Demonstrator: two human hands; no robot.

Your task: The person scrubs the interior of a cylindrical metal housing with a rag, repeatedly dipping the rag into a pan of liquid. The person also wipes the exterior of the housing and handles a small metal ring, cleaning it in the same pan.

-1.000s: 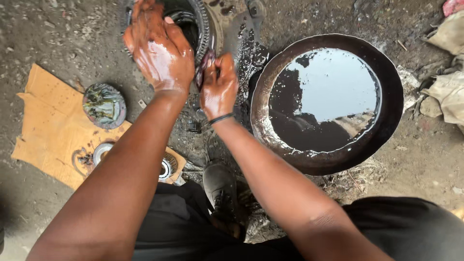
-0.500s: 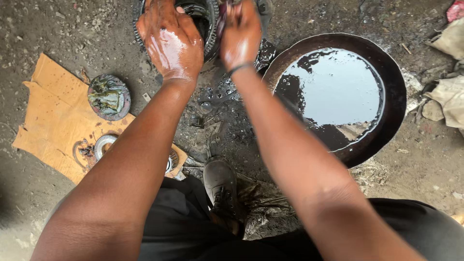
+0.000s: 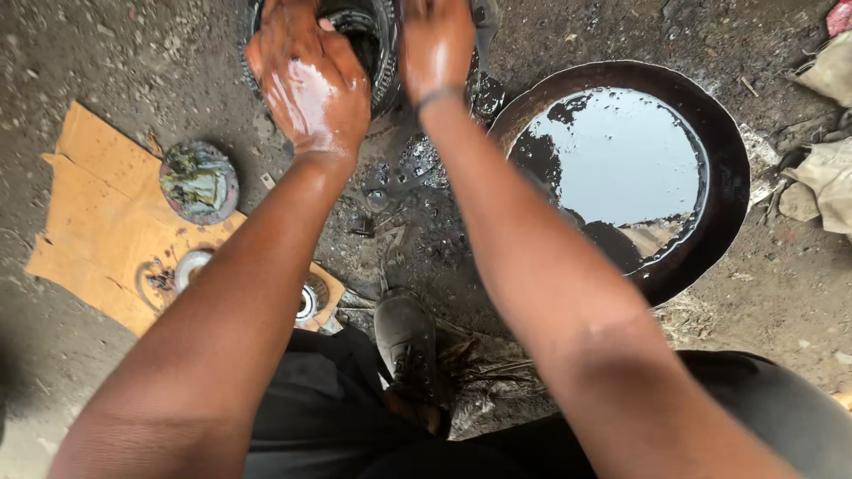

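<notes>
Black leather shows nearest, a scuffed boot planted on the oily ground between the two forearms. At nine o'clock from it lies a torn sheet of brown cardboard bearing a bright metal bearing ring and, farther up at ten o'clock, a grease-smeared round cap. At two o'clock from the boot sits a wide dark pan holding black oil that mirrors the sky. Farthest off, at twelve o'clock and cut by the top edge, stands the toothed gear housing, a dark round part with a hollow middle. The left hand, glistening with oil, lies curled over the housing's left rim, fingers bent around it. The right hand, with a dark band at the wrist, presses against the housing's right side just beside the pan; its fingers run out of view, so I cannot tell whether it grips anything. Pale rags lie at three o'clock beyond the pan.
</notes>
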